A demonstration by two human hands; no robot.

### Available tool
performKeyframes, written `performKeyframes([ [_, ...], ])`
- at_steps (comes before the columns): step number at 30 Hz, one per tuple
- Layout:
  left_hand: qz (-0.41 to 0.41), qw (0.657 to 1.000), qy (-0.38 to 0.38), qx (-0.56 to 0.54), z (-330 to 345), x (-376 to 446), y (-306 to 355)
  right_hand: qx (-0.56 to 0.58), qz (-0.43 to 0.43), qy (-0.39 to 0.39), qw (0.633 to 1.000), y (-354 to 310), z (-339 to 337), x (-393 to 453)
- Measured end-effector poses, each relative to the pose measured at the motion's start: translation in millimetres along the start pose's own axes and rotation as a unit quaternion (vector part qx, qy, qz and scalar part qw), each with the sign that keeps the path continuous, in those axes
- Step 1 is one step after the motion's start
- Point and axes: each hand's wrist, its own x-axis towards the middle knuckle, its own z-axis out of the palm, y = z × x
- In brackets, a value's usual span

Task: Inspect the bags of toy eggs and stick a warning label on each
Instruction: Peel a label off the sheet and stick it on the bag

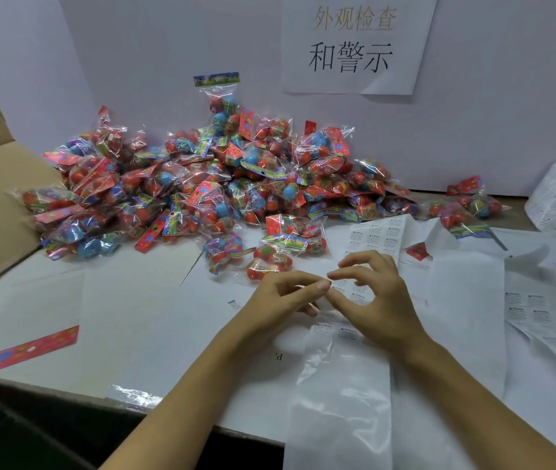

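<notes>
while both hands (pixel 331 293) meet fingertip to fingertip over the label sheet (pixel 348 330), seemingly peeling one, egg bags (pixel 202 184) wait at twelve o'clock.

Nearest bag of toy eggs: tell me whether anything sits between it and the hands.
Nothing visible does. The nearest bag of toy eggs lies just beyond the left hand and right hand, which meet over the label sheet; only bare white paper lies between.
</notes>
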Motion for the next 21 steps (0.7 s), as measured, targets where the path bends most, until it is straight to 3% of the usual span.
performKeyframes([
  [10,-0.011,0.999,0.045,-0.005,-3.7,3.2,-5.5,-0.004,0.021,0.096,0.995,1.7,-3.4,2.5],
  [16,-0.013,1.0,0.004,0.012,-1.2,1.4,-2.2,0.003,-0.002,0.027,1.0,2.0,0.1,0.8],
  [21,-0.02,0.999,0.028,0.003,-2.6,1.6,-3.5,0.015,0.054,-0.087,0.995,2.7,3.2,-1.7],
])
